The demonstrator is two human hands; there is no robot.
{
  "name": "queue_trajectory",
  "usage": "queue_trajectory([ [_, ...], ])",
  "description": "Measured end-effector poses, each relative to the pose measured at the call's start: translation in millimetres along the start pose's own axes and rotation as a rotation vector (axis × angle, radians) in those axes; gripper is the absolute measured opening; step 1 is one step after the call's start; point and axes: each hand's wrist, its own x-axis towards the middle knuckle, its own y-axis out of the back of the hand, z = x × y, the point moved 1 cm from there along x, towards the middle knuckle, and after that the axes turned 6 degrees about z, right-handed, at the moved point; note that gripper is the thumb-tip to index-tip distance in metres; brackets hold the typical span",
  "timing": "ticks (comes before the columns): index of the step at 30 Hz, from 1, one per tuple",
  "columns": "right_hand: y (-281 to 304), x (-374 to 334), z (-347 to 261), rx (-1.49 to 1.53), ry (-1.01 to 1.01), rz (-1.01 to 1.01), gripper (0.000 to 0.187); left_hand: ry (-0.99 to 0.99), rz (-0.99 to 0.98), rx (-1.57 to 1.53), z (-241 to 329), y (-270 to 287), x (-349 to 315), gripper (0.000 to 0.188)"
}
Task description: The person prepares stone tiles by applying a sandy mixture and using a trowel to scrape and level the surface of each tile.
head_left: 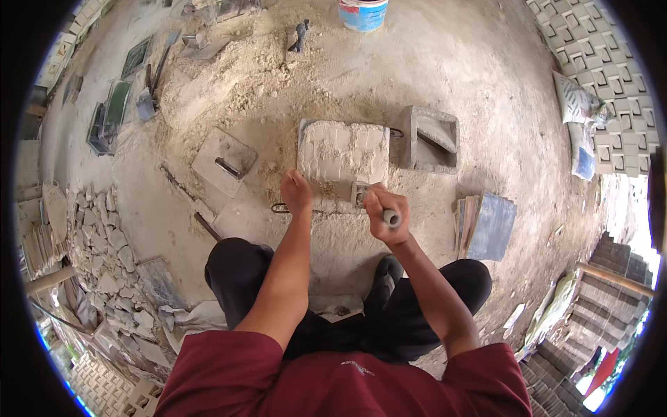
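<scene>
In front of me lies a flat rectangular mould [344, 151] covered with pale, lumpy sandy mix. My right hand [386, 212] is closed round the handle of a hammer-like tool [359, 192] with a hollow grey pipe end pointing toward me. The tool's blocky head is at the mould's near edge. At the mould's near left corner is my left hand [297, 193], fingers curled closed; whatever they may hold is hidden. A metal loop [279, 208] sticks out just below that hand.
Right of the mould stands a grey rectangular trough [431, 140], with leaning flat plates [490, 226] nearer me. To the left, a trowel [229, 167] rests on a board. Beyond are a sandy heap [229, 90], a shovel [145, 104] and a blue-white bucket [363, 15]. Broken stones [104, 243] lie left.
</scene>
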Motion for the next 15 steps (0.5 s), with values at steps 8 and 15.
queue_trajectory([
  [8,29.8,-26.1,2.2,-0.116,-0.056,-0.007,0.037,0.067,-0.075,0.06,-2.9,-1.3,-1.1,0.046],
  [15,38.4,-5.4,-33.2,-0.061,-0.106,0.161,0.039,0.116,-0.072,0.125,-12.6,3.3,2.8,0.048],
])
